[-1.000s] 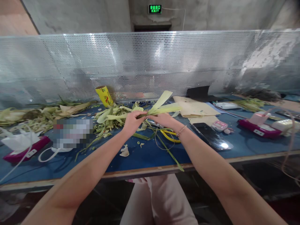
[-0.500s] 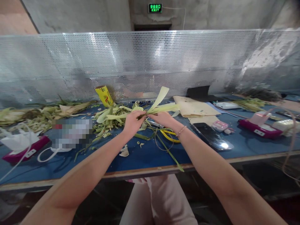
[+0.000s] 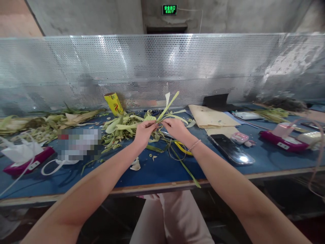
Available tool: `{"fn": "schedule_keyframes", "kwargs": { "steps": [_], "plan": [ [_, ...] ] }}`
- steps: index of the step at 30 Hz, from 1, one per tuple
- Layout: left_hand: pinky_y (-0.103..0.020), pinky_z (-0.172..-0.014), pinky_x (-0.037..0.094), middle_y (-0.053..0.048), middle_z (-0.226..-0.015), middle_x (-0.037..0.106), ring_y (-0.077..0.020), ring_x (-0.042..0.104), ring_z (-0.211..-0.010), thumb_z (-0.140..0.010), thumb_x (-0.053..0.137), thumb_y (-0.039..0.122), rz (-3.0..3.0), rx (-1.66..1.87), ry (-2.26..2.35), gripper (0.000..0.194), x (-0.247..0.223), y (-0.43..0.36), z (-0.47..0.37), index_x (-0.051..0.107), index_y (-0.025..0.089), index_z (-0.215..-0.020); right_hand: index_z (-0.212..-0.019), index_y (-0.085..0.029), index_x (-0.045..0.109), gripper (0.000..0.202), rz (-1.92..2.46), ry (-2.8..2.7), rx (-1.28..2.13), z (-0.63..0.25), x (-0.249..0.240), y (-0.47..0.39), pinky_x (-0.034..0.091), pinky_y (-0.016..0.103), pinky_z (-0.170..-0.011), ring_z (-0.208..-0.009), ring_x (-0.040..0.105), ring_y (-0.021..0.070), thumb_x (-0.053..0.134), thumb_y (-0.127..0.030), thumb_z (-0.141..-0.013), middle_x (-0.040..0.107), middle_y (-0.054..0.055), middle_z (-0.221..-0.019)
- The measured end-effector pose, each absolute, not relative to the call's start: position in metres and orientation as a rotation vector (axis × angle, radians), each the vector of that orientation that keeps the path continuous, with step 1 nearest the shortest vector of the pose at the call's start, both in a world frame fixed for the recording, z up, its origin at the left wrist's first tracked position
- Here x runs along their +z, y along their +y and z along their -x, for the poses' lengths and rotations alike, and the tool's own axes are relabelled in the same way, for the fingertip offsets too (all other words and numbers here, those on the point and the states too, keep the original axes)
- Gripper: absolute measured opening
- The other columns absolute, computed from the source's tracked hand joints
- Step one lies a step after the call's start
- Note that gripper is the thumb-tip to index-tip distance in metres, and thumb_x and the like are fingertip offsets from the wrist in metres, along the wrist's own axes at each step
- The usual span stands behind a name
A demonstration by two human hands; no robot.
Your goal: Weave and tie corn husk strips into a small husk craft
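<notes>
Where the fingertips nearly meet: the gathered base of a bundle of long, flat, pale green leaf strips [image 3: 168,107], its free ends fanning up, beyond and rightward of the fingers.
Left hand [image 3: 146,130]: thumb and forefinger pinched on that base, just where the strips come together.
Right hand [image 3: 176,127]: thumb and forefinger drawn in close beside the base; from where I stand I cannot tell whether they grip it.
Leaf heap: a tangled, yellow-green pile of leafy scraps [image 3: 119,130] just left of the left fingers.
Yellow tube: a bright yellow printed cylinder [image 3: 113,103], tilted, beyond the left fingers and to their left.
Paper: flat tan sheets [image 3: 213,117] to the right of the right fingers.
Phone: a dark, glossy, rectangular smartphone [image 3: 230,149] farther right, nearer the body than the fingers.
Tabletop: a blue, scrap-strewn surface [image 3: 157,173] below both sets of fingers.
</notes>
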State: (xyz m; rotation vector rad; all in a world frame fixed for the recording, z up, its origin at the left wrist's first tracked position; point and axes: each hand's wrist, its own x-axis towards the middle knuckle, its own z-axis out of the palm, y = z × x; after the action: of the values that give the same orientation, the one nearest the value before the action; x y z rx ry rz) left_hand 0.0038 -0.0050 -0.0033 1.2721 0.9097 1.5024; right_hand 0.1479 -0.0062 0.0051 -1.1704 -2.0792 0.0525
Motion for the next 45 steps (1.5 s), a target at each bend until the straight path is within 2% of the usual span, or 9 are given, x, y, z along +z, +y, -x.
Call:
{"fn": "schedule_keyframes", "kwargs": {
  "steps": [4,11,17,24,28,32,39,42,45],
  "plan": [
    [-0.025,-0.063,0.046,0.000,-0.062,0.064,-0.0098,0.059,-0.058,-0.056,0.068,0.021,-1.324,1.496,0.904,0.031,0.000,-0.011,-0.004,0.060,0.014,-0.085,-0.076,-0.016,0.057,0.021,1.099,-1.972,0.074,-0.146,0.004,-0.008,0.032,0.023,-0.060,-0.062,0.049,0.0123,0.039,-0.025,-0.082,0.057,0.003,-0.067],
    [-0.025,-0.062,0.047,0.000,-0.060,0.064,-0.0098,0.059,-0.057,-0.058,0.066,0.023,-1.392,1.541,0.842,0.023,-0.003,-0.008,-0.004,0.061,0.014,-0.079,-0.066,-0.016,0.054,0.024,1.051,-1.932,0.323,-0.141,0.003,-0.011,0.029,0.022,-0.048,-0.047,0.039,0.0084,0.043,-0.034,-0.079,0.049,-0.002,-0.054],
    [-0.027,-0.066,0.048,-0.002,-0.065,0.066,-0.0110,0.060,-0.060,-0.056,0.068,0.026,-1.409,1.544,0.883,0.025,-0.007,-0.005,-0.002,0.067,0.013,-0.079,-0.054,-0.018,0.042,0.021,1.105,-1.836,0.153,-0.143,0.003,-0.008,0.029,0.022,-0.052,-0.049,0.038,0.0088,0.052,-0.026,-0.070,0.044,-0.003,-0.051],
    [-0.027,-0.064,0.047,-0.002,-0.062,0.065,-0.0112,0.059,-0.058,-0.050,0.073,0.027,-1.384,1.536,0.864,0.028,-0.008,-0.005,-0.003,0.069,0.013,-0.074,-0.059,-0.019,0.036,0.016,1.074,-1.867,0.033,-0.143,0.000,-0.007,0.028,0.022,-0.053,-0.050,0.036,0.0093,0.048,-0.019,-0.068,0.041,-0.003,-0.052],
    [-0.028,-0.064,0.047,-0.002,-0.059,0.064,-0.0101,0.057,-0.055,-0.046,0.075,0.029,-1.326,1.513,0.858,0.029,-0.005,-0.006,-0.003,0.069,0.013,-0.070,-0.062,-0.019,0.035,0.011,0.983,-1.939,-0.026,-0.143,-0.003,-0.006,0.028,0.022,-0.055,-0.053,0.037,0.0098,0.043,-0.016,-0.070,0.041,-0.003,-0.057],
    [-0.027,-0.062,0.046,-0.002,-0.058,0.063,-0.0107,0.056,-0.056,-0.050,0.073,0.032,-1.344,1.484,0.858,0.026,-0.003,-0.009,-0.003,0.068,0.013,-0.067,-0.065,-0.019,0.035,0.008,0.942,-2.010,-0.070,-0.144,-0.002,-0.008,0.028,0.023,-0.055,-0.056,0.037,0.0111,0.040,-0.015,-0.071,0.040,-0.001,-0.061],
    [-0.026,-0.060,0.045,0.000,-0.055,0.061,-0.0099,0.054,-0.053,-0.049,0.073,0.030,-1.315,1.522,0.865,0.024,0.001,-0.013,-0.005,0.065,0.013,-0.063,-0.073,-0.018,0.040,0.009,0.820,-2.131,0.006,-0.145,0.001,-0.016,0.031,0.025,-0.056,-0.059,0.038,0.0126,0.040,-0.012,-0.066,0.041,0.000,-0.063],
    [-0.027,-0.061,0.045,0.000,-0.056,0.062,-0.0097,0.055,-0.054,-0.049,0.073,0.029,-1.306,1.534,0.845,0.023,0.001,-0.012,-0.005,0.065,0.013,-0.063,-0.075,-0.017,0.045,0.010,0.783,-2.127,0.101,-0.147,0.004,-0.019,0.035,0.026,-0.062,-0.065,0.043,0.0138,0.038,-0.013,-0.070,0.047,0.002,-0.068],
    [-0.028,-0.063,0.046,-0.001,-0.057,0.062,-0.0105,0.056,-0.056,-0.049,0.073,0.029,-1.294,1.545,0.845,0.024,0.000,-0.011,-0.004,0.064,0.013,-0.064,-0.076,-0.016,0.051,0.018,0.706,-2.094,0.232,-0.149,0.005,-0.018,0.039,0.028,-0.067,-0.071,0.047,0.0144,0.033,-0.017,-0.077,0.052,0.004,-0.071]
  ]
}}
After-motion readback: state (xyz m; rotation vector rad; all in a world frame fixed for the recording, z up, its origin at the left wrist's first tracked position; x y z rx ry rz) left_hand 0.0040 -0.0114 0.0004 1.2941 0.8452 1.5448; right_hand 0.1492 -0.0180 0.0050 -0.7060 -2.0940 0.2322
